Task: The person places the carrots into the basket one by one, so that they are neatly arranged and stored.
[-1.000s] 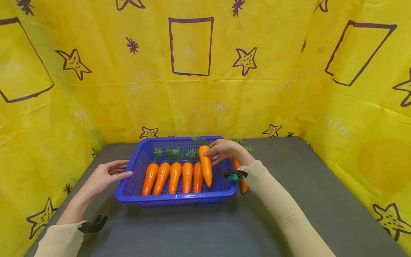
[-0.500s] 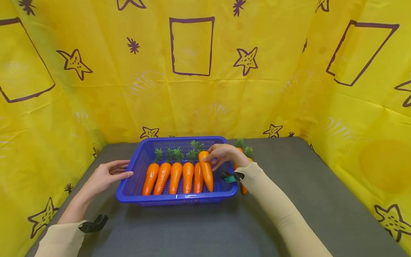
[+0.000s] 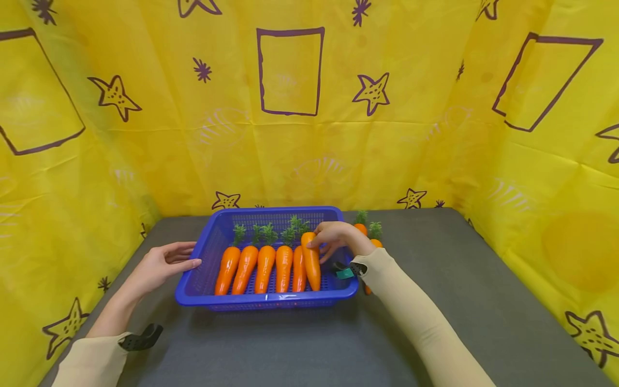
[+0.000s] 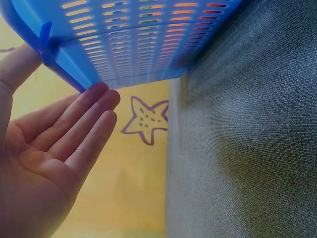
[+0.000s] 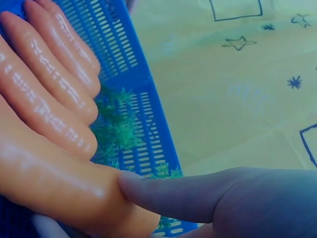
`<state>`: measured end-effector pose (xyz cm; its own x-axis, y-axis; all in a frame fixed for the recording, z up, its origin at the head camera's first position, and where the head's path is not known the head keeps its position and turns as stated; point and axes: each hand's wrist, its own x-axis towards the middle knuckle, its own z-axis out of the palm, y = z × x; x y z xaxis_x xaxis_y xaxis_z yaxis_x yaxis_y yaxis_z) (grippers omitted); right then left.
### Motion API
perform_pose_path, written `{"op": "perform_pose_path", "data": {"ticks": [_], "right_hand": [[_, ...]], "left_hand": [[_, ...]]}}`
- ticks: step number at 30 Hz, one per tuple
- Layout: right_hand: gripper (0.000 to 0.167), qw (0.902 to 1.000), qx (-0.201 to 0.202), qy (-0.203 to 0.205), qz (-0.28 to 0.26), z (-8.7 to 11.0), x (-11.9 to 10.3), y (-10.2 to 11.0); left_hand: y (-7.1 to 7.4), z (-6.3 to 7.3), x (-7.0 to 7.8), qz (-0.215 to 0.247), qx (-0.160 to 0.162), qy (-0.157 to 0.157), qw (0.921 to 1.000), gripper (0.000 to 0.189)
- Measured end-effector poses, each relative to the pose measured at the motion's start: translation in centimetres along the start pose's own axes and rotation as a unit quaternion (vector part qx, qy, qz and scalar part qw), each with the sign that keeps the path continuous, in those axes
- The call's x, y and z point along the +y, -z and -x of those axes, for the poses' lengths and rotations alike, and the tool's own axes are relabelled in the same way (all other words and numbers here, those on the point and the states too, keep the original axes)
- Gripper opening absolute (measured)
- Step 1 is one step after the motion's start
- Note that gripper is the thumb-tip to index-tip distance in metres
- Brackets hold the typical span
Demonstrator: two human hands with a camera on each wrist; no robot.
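A blue plastic basket [image 3: 266,297] holds a row of shiny orange toy carrots [image 3: 265,269] with green leafy tops. My right hand [image 3: 336,236] pinches the rightmost carrot [image 3: 311,263] near its thick end, its tip pointing toward the basket's front. In the right wrist view the thumb [image 5: 173,193] presses on this carrot [image 5: 64,188], while the other fingers are mostly hidden beneath it. At the basket's left end, my left hand [image 3: 164,263] holds the rim with the thumb over it. The left wrist view shows its long fingers [image 4: 79,124] nearly straight, fingertips against the basket's outer side [image 4: 119,44].
Just right of the basket, more carrots [image 3: 375,243] lie on the dark grey table [image 3: 271,349], partly hidden by the right wrist. Yellow cloth [image 3: 290,156] with purple drawings encloses the back and both sides.
My right hand has lowered the carrot into the basket, beside the row's right end, and its tilt has lessened. The left hand has stayed at the rim.
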<state>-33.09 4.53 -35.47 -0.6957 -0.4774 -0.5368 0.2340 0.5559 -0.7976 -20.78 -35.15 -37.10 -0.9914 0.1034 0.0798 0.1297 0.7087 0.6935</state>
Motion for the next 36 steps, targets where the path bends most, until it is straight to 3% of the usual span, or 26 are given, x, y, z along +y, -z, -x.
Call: {"op": "perform_pose_path", "data": {"ticks": [10, 16, 20, 24, 28, 32, 36], "right_hand": [[0.057, 0.9998, 0.021, -0.005, -0.003, 0.5, 0.0, -0.1], [0.053, 0.9998, 0.017, 0.010, 0.008, 0.9, -0.1, 0.2], [0.039, 0.9988, 0.027, 0.027, 0.029, 1.5, -0.3, 0.4], [0.005, 0.9985, 0.024, 0.045, 0.018, 1.8, -0.5, 0.7], [0.006, 0.9986, 0.019, 0.049, -0.003, 1.9, -0.4, 0.8], [0.041, 0.9989, 0.016, 0.039, -0.020, 2.3, -0.3, 0.8], [0.055, 0.9995, 0.012, 0.030, 0.001, 2.7, -0.4, 1.0]], "left_hand": [[-0.4, -0.2, -0.1, 0.005, 0.002, -0.006, 1.0000, 0.065], [-0.3, -0.2, 0.0, 0.005, 0.000, -0.004, 1.0000, 0.065], [-0.2, -0.2, 0.1, 0.002, 0.000, -0.005, 1.0000, 0.065], [-0.1, -0.2, 0.1, -0.001, 0.002, -0.007, 1.0000, 0.065], [-0.1, -0.2, 0.0, -0.003, 0.003, -0.009, 1.0000, 0.065], [-0.1, -0.2, -0.1, -0.002, 0.001, -0.008, 1.0000, 0.066], [-0.1, -0.1, -0.1, -0.001, 0.001, -0.009, 1.0000, 0.065]]}}
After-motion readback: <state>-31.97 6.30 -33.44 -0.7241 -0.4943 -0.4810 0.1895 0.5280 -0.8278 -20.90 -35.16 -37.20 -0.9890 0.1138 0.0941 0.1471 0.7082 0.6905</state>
